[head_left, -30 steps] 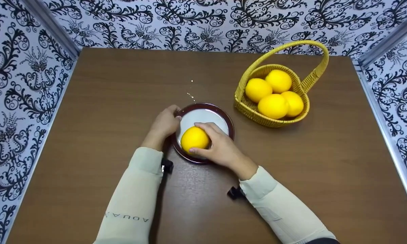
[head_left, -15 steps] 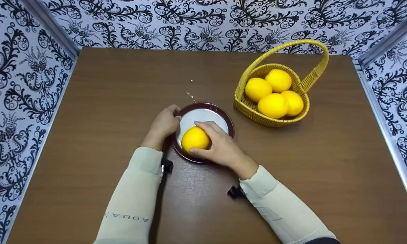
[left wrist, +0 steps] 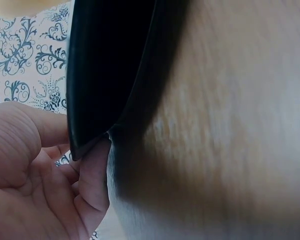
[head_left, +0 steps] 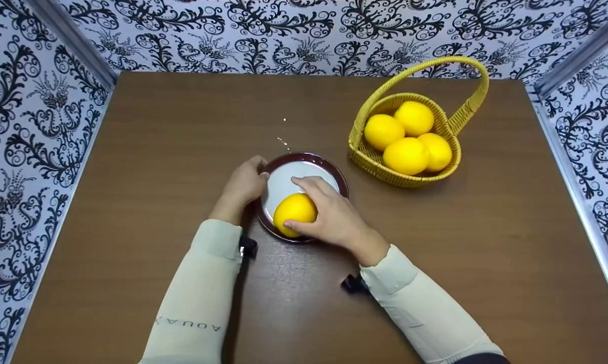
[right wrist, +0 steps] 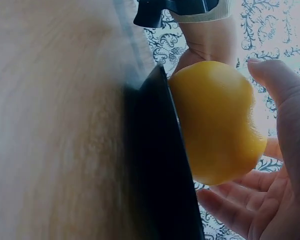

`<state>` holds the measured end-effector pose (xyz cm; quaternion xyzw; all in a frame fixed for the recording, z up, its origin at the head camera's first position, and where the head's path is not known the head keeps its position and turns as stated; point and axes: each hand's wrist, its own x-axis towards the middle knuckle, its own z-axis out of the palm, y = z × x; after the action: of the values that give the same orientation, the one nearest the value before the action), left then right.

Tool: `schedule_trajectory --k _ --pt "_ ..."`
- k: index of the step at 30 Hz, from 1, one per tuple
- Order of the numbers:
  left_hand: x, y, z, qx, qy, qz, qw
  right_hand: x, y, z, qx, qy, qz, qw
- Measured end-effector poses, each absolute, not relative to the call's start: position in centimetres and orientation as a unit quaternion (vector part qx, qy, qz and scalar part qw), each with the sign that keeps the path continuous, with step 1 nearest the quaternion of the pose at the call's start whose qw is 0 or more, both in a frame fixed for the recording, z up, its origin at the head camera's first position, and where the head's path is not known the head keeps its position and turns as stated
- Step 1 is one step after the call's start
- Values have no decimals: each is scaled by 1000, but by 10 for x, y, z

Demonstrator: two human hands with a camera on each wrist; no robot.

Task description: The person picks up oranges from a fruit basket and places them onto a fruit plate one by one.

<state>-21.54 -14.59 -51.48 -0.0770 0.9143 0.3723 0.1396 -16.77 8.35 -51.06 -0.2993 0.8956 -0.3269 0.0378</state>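
Note:
A plate with a white middle and a dark brown rim sits on the table, and its dark underside shows in both wrist views. At its left edge my left hand pinches the rim, thumb above and fingers below. One yellow-orange fruit, seemingly an orange, rests near the plate's front edge. Around its right side my right hand is spread; in the right wrist view the thumb stands apart from the orange, with the other fingers loosely bent beyond it.
A yellow wicker basket with a tall handle stands at the back right, holding several similar fruits. Small pale specks lie on the brown table behind the plate. Black-and-white patterned walls enclose the back and sides.
The orange has shifted slightly right and toward the front of the plate. My right hand's fingers have opened away from it. My left hand keeps its place at the rim.

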Motion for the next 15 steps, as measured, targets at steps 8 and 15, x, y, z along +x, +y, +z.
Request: schedule_trajectory --k 8,15 --pt "-215 -146 -515 -78 913 375 142 -171 90 -502 -295 902 -314 30" --pt "-213 -145 -514 -84 906 388 146 -172 97 -489 -285 904 -319 16"
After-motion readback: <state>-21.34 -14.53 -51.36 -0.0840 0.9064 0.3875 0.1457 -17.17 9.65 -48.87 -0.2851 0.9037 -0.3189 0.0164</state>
